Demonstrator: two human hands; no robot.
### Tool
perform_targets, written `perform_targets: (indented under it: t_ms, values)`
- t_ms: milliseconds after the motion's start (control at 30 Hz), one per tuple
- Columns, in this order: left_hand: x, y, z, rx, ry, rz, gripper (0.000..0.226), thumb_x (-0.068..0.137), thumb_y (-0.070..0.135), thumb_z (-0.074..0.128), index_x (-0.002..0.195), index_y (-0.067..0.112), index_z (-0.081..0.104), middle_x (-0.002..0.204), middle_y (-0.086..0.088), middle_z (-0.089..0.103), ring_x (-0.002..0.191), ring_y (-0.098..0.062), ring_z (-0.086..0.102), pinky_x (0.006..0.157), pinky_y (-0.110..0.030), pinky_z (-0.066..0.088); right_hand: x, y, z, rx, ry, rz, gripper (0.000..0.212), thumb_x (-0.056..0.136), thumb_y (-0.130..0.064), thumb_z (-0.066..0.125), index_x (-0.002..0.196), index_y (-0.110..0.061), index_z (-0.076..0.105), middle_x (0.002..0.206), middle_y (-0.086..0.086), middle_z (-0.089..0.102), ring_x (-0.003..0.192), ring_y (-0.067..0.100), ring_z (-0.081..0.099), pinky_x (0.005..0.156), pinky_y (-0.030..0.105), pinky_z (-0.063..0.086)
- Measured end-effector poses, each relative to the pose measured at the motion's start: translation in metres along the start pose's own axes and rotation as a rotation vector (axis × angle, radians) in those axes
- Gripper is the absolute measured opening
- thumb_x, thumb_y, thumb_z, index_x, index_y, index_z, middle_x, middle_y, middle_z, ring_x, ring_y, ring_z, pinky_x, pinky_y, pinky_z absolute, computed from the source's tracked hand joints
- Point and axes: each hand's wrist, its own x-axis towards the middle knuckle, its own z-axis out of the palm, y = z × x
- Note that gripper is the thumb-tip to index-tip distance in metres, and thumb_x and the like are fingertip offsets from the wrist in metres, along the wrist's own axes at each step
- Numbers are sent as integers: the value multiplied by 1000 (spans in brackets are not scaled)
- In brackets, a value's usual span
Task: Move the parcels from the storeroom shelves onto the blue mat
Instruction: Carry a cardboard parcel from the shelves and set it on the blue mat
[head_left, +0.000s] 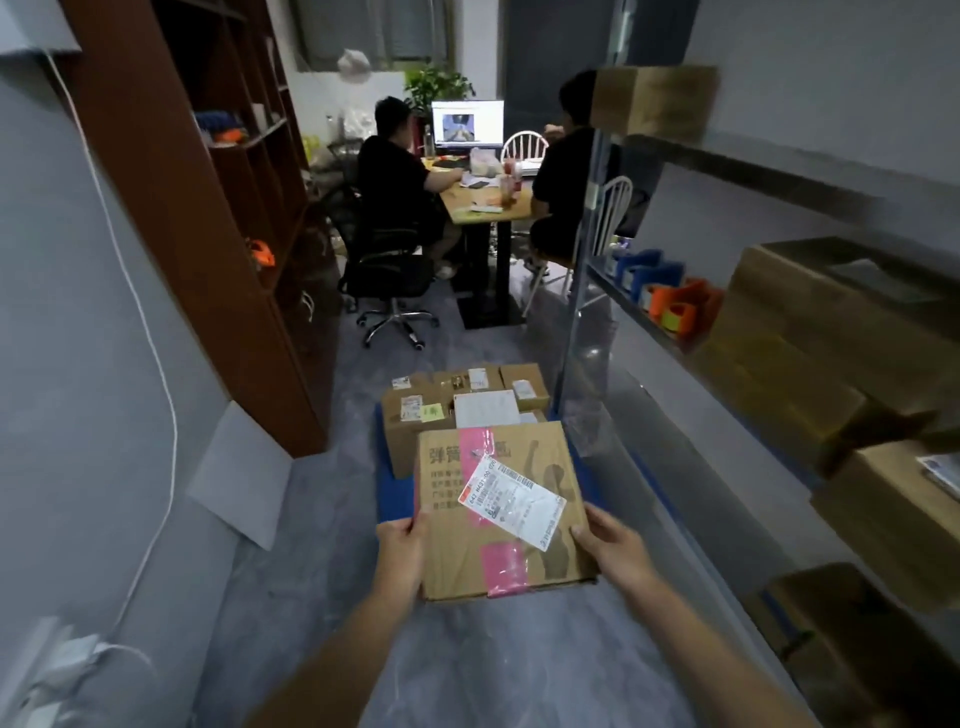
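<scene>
I hold a flat cardboard parcel (498, 512) with pink tape and a white shipping label in front of me, above the floor. My left hand (401, 551) grips its left edge and my right hand (613, 545) grips its right edge. Beyond the parcel lies the blue mat (390, 493) on the floor, partly hidden by it. Several cardboard parcels (457, 410) with labels stand on the mat. More brown parcels (810, 343) sit on the metal storeroom shelves (665, 332) along the right.
A brown bookcase (208, 223) lines the left wall, with a white panel (239, 478) leaning below it. Two seated persons work at a wooden table (488, 208) at the far end, behind an office chair (389, 280). Tape dispensers (670, 301) lie on a shelf.
</scene>
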Motion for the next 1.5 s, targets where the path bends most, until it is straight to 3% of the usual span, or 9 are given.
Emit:
perform_targets:
  t_ms: [267,467,633,733,900,1100,1267,1400,1500]
  values:
    - [109,27,14,-5,209,-103,34,99,24,50,77,6,69,77,-9,69,74,-23,63,66,-31,48,164,-39,44,-90,-248,60,36,94,-18,59,130,-22,58,115,-7,66,100,9,63,85,28,54]
    - [194,20,8,-42,280,-169,34,98,31,53,78,9,71,74,-3,73,64,-13,67,48,-22,50,257,-42,95,-188,-306,136,40,93,-12,60,133,-15,56,119,3,64,93,12,60,81,24,52]
    - [298,1,3,42,343,-231,25,96,23,55,81,4,60,76,-6,64,70,-21,62,60,-26,49,340,-36,152,-273,-288,186,42,93,-5,58,134,-12,55,120,10,63,94,17,57,65,12,51]
    - [369,-13,5,32,314,-269,18,98,19,52,93,4,60,91,-10,63,82,-23,61,69,-29,45,394,-26,184,-335,-272,225,44,92,-5,59,135,-13,54,122,10,61,105,22,57,89,32,53]
    - [463,-51,4,109,281,-328,24,101,23,44,112,2,41,93,-2,50,87,-18,51,65,-25,41,472,19,226,-403,-285,289,39,91,-6,61,128,-15,57,119,7,60,92,12,55,78,21,47]
    - [532,-151,17,111,262,-489,27,104,28,37,124,10,41,112,-7,53,92,-15,56,67,-29,46,551,114,258,-455,-334,355,41,89,-8,63,128,-18,60,119,5,66,106,23,63,96,45,50]
    - [576,-257,37,103,200,-607,33,104,31,34,135,18,36,119,-5,55,98,-21,62,63,-32,56,603,221,281,-468,-388,419,35,89,-15,63,121,-28,63,111,-4,68,100,15,65,89,35,54]
    - [624,-334,52,199,159,-594,34,103,18,36,137,15,39,129,-6,53,110,-23,56,84,-37,50,652,308,296,-431,-350,476,33,90,-15,63,116,-36,59,101,-15,64,84,-8,59,67,4,44]
    - [664,-380,67,228,106,-574,40,102,15,38,141,10,35,133,-7,49,113,-22,52,90,-37,46,684,357,304,-480,-390,496,37,90,-29,64,125,-39,57,108,-14,66,83,-16,59,64,0,43]
